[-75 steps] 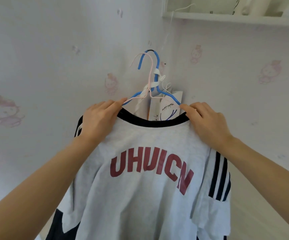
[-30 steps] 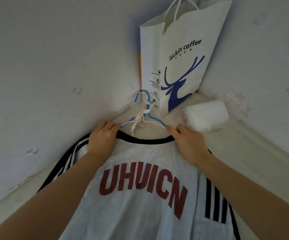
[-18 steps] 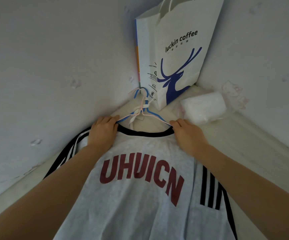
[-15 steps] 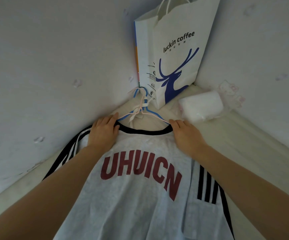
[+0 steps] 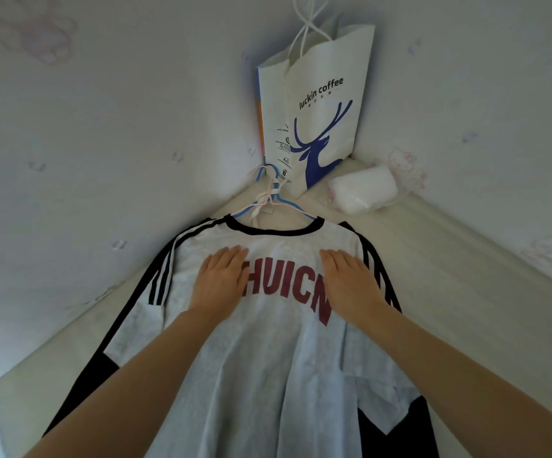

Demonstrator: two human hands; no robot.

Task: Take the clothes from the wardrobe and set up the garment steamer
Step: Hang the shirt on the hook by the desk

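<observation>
While our left hand (image 5: 220, 280) and right hand (image 5: 350, 282) press flat, fingers straight, we smooth the shirt (image 5: 268, 342). Rough strokes could bunch it, we judge.

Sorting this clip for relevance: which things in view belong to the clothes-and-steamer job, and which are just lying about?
Part of the job:
- grey T-shirt, laid flat
- hangers at its collar
- left hand and right hand, both flat on the shirt

Just lying about:
- paper coffee bag, standing in the corner
- white packet beside the bag
</observation>
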